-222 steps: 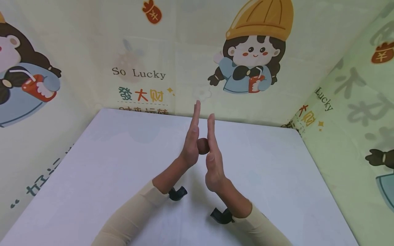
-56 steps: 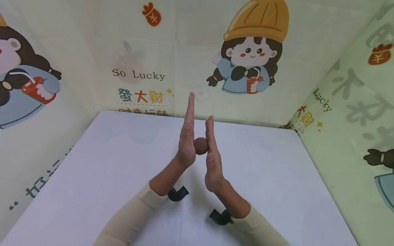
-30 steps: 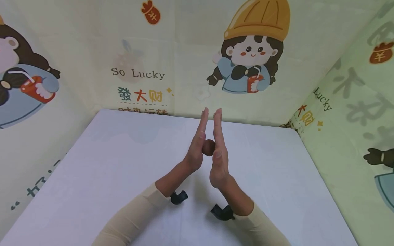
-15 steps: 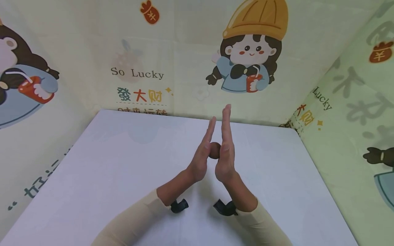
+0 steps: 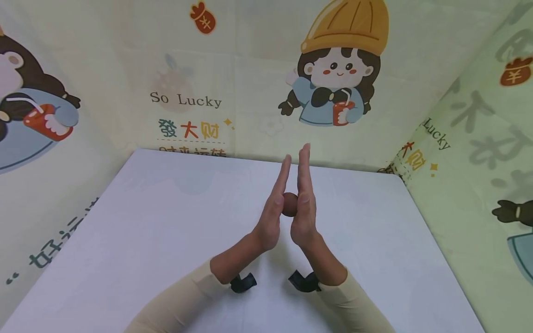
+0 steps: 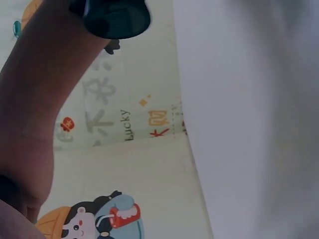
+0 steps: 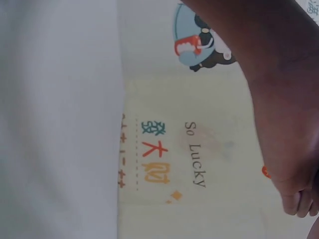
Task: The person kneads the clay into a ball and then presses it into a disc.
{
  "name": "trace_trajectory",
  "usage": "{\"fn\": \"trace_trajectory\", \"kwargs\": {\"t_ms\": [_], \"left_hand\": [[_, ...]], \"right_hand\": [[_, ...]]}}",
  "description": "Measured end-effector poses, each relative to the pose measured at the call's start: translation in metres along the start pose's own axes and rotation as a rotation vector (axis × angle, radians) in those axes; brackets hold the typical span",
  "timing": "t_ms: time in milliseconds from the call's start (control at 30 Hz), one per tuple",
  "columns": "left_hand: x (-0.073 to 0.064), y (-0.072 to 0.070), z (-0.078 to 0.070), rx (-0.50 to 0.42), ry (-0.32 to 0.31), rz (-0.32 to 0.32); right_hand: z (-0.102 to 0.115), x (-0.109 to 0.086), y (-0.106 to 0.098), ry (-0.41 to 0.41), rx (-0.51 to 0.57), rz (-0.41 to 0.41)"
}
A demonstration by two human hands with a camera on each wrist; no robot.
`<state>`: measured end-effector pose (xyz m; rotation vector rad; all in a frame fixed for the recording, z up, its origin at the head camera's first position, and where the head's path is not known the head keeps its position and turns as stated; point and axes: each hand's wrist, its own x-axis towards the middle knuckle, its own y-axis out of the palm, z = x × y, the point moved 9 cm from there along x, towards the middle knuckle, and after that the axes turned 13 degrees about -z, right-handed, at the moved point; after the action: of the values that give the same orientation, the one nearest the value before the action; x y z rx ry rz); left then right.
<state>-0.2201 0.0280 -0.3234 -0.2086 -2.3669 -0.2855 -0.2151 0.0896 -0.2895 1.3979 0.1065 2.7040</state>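
Note:
In the head view a small brown ball (image 5: 289, 204) is pressed between two flat palms above the white table. My left hand (image 5: 271, 215) lies along its left side, fingers straight and pointing forward. On the other side my right hand (image 5: 305, 212) faces it, also straight-fingered, its tips reaching a little farther forward than the left ones. The palms stand a ball's width apart. At the lower left of the left wrist view, a dark rounded patch of the ball (image 6: 9, 191) shows beside the right hand (image 6: 30, 169). The right wrist view has the left hand (image 7: 294, 164) at its right edge.
Below the hands is a white table (image 5: 166, 222). Cream printed cloth (image 5: 258, 69) with cartoon figures and lettering rises behind and at both sides. Dark wrist-worn pieces hang under the left cuff (image 5: 243, 283) and the right cuff (image 5: 306, 281).
Both hands and the ball have shifted right and slightly nearer. The left hand slid back while the right slid forward, reversing which fingertips lead. In the last half second they barely moved.

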Motion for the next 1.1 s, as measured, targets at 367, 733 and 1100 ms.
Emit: {"fn": "trace_trajectory", "kwargs": {"t_ms": [367,733,1100], "left_hand": [[0.018,-0.012,-0.019,0.007,0.042,-0.065],[0.042,-0.034,-0.031,-0.001,0.077,-0.146],[0.056,-0.051,-0.021,0.009,0.070,-0.204]], "right_hand": [[-0.006,-0.011,0.013,0.004,0.017,0.045],[-0.009,-0.023,0.027,0.084,0.023,0.092],[0.001,-0.022,0.035,0.068,-0.008,0.106]]}}
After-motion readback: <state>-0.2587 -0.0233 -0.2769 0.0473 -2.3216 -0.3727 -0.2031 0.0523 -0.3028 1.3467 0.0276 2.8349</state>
